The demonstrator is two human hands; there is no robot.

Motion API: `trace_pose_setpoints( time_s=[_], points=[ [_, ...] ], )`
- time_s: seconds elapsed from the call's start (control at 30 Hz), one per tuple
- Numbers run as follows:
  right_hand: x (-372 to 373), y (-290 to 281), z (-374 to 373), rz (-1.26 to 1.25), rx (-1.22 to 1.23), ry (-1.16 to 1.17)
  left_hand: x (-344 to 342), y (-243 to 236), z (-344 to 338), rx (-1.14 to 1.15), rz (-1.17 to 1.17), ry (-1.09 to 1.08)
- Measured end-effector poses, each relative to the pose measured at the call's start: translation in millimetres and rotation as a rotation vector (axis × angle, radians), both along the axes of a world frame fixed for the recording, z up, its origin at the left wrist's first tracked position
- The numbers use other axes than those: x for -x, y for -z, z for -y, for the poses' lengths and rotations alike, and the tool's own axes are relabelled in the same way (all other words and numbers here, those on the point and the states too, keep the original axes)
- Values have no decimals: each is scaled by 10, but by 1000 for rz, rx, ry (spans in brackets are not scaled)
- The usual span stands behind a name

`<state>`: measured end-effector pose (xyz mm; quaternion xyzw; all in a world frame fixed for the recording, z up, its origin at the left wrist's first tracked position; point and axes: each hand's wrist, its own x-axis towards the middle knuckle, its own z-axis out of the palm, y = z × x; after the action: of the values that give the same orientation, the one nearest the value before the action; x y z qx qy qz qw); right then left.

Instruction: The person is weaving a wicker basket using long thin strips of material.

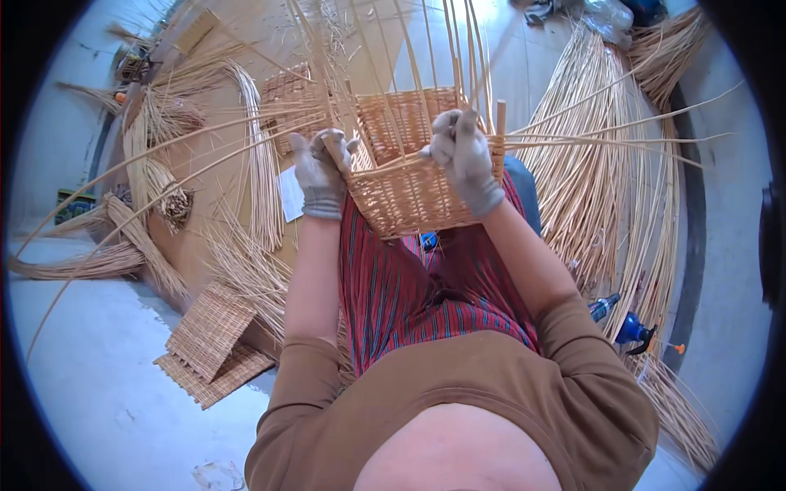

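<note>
A partly woven wicker basket [413, 199], rectangular with long loose canes sticking up from its sides, rests over my lap. Both my hands wear pale grey gloves. My left hand [318, 173] is closed around the basket's near left corner, at the upright corner stick. On the near wall's right part, my right hand [468, 155] is closed at the rim, with a thin cane [496, 56] rising from its fingers, blurred at the top. The far wall [397, 123] of the basket shows between my hands. My fingers hide the rim under them.
Long cane bundles [585, 155] spread over the floor at right; more bundles [151, 147] lie at left. Two woven panels [214, 327] overlap at lower left. A blue bottle [630, 329] stands beside my right elbow. Loose canes reach far out sideways from the basket.
</note>
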<state>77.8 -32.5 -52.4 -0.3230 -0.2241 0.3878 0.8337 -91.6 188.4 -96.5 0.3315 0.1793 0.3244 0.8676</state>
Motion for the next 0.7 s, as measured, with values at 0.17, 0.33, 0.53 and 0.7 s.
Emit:
trace_pose_setpoints(
  time_s=[0.17, 0.33, 0.53, 0.7],
  points=[
    [-203, 259, 185, 220, 334, 191, 184, 101, 244, -439, -207, -44],
    [-120, 266, 185, 383, 431, 335, 188, 331, 458, -624, -502, -45],
    [24, 335, 91, 426, 451, 376, 91, 385, 429, -867, -600, -177],
    [216, -324, 108, 1026, 342, 306, 78, 387, 394, -710, -494, -120]
  ],
)
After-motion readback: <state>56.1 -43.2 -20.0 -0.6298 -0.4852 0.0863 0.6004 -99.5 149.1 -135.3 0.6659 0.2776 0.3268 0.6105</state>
